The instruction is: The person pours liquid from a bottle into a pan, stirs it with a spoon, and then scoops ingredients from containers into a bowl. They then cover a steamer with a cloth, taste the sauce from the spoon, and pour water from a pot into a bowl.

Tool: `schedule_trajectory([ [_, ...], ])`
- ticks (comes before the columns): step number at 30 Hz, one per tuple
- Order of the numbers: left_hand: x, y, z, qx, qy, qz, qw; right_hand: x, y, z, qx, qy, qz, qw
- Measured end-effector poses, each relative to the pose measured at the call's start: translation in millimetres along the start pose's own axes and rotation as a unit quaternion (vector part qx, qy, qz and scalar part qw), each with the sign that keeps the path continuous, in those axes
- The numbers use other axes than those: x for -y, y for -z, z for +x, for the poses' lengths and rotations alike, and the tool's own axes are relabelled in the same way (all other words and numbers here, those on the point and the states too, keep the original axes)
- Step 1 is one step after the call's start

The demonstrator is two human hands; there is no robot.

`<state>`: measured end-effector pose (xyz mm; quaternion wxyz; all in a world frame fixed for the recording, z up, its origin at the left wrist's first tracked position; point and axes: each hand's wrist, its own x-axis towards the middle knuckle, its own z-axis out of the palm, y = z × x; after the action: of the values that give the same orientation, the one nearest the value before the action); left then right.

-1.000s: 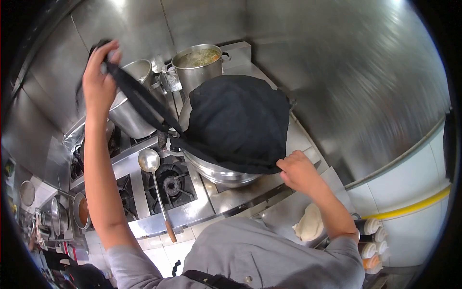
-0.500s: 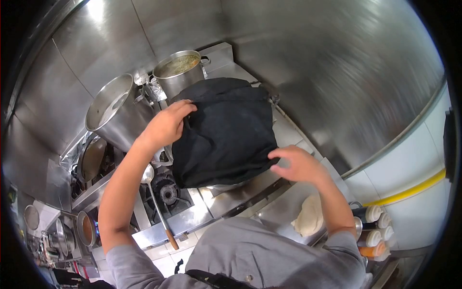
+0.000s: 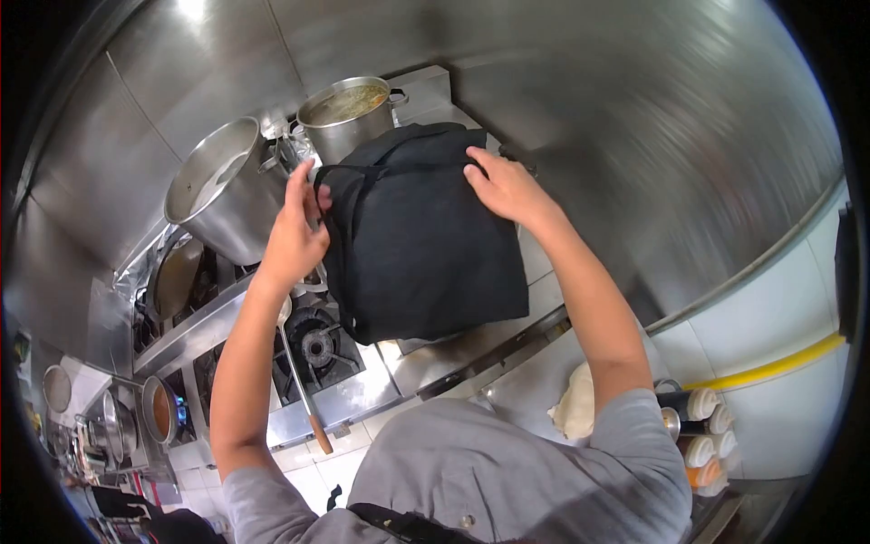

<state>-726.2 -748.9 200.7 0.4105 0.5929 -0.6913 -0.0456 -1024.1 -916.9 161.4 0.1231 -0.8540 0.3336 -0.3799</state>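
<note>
A black cloth [image 3: 426,249] with a narrow strap lies in layers over something on the stove; what it covers is mostly hidden. At its far right corner my right hand [image 3: 507,186] has thumb and fingers closed on the cloth's edge. Beside the left edge, my left hand [image 3: 297,231] is upright with fingers apart, next to the strap and touching or nearly touching it. A long-handled ladle [image 3: 297,381] with a wooden grip rests across the stove front, left of the cloth.
A tall pot [image 3: 231,204] stands left of the cloth, and a pot of greenish liquid [image 3: 349,118] behind it. An unlit burner [image 3: 317,347] is at front left. Farther left, a pan [image 3: 161,410] sits over a blue flame. Squeeze bottles [image 3: 702,426] stand at right.
My right hand has moved from the cloth's near right corner to its far right corner. My left hand has shifted slightly left and its fingers have spread. The cloth's near edge looks straighter.
</note>
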Motion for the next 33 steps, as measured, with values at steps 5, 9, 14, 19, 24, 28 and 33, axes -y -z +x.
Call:
schedule_trajectory([
  [5, -5.9, 8.3, 22.6, 0.088, -0.059, 0.093, 0.990, -3.1, 12.1, 22.7, 0.089, -0.085, -0.039, 0.992],
  [9, -2.6, 0.7, 23.3, -0.025, -0.050, 0.126, 0.991, 4.0, 31.7, 26.7, 0.134, -0.157, -0.001, 0.979],
  [14, -48.2, -10.1, 4.5, -0.041, -0.073, 0.204, 0.975, -6.0, 29.8, 20.6, 0.141, -0.071, 0.043, 0.987],
  [19, -33.0, -18.5, 11.3, -0.035, -0.128, 0.230, 0.964, 18.4, 52.5, 34.4, 0.149, -0.010, -0.099, 0.984],
  [24, -48.4, 0.1, 46.5, -0.089, -0.069, 0.145, 0.983, 23.0, 93.1, 94.7, 0.071, 0.032, -0.002, 0.997],
  [28, -4.9, -5.3, 104.9, -0.039, 0.015, 0.174, 0.984, 18.9, 82.8, 141.3, 0.084, -0.001, -0.137, 0.987],
  [33, -21.4, 10.3, 62.0, -0.093, -0.028, 0.245, 0.964, 21.8, 67.0, 107.4, 0.099, -0.029, -0.134, 0.986],
])
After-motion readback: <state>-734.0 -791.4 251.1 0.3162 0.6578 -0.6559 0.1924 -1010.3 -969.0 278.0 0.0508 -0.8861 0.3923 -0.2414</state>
